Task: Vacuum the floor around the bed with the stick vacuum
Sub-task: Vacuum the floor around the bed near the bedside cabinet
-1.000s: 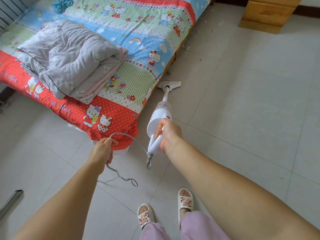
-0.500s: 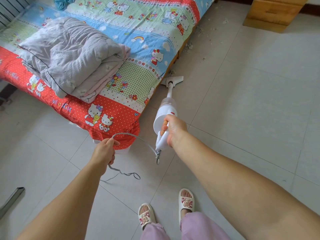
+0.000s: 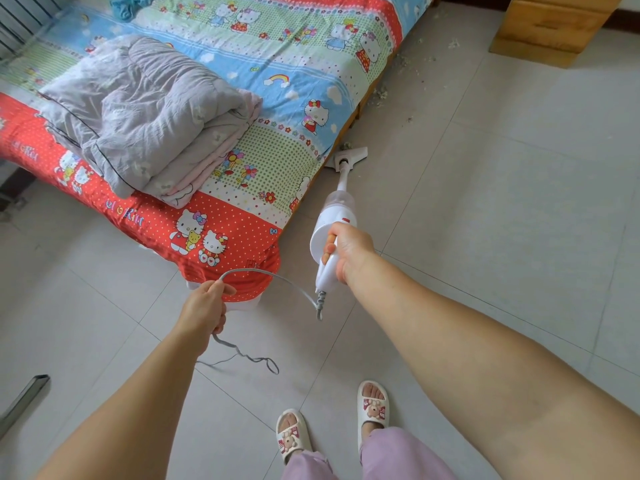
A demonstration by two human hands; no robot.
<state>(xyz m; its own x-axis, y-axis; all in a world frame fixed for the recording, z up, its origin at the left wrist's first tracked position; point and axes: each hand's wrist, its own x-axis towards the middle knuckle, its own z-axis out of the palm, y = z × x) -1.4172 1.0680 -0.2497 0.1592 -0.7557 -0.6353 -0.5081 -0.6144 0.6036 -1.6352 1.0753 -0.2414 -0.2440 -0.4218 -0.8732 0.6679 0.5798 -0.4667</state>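
My right hand [image 3: 350, 252] grips the handle of the white stick vacuum [image 3: 330, 223]. Its tube runs forward to the floor head [image 3: 349, 156], which lies on the tiles right at the bed's side edge, touching a clump of debris. My left hand [image 3: 207, 308] holds the grey power cord [image 3: 277, 277], which arcs from the vacuum's rear end up to my fingers and trails down in loops on the floor. The bed [image 3: 242, 81] with its cartoon-print sheet fills the upper left. Scattered debris [image 3: 381, 95] lies on the floor along the bed's side farther ahead.
A folded grey quilt [image 3: 145, 112] lies on the bed. A wooden cabinet [image 3: 550, 26] stands at the top right. My slippered feet [image 3: 332, 427] stand at the bottom centre. A dark metal bar [image 3: 24, 398] shows at the lower left. Pale tiled floor [image 3: 502, 202] spreads to the right.
The vacuum head has slid forward along the bed's side to the debris clump. My right hand moved forward with it; my left hand keeps hold of the cord.
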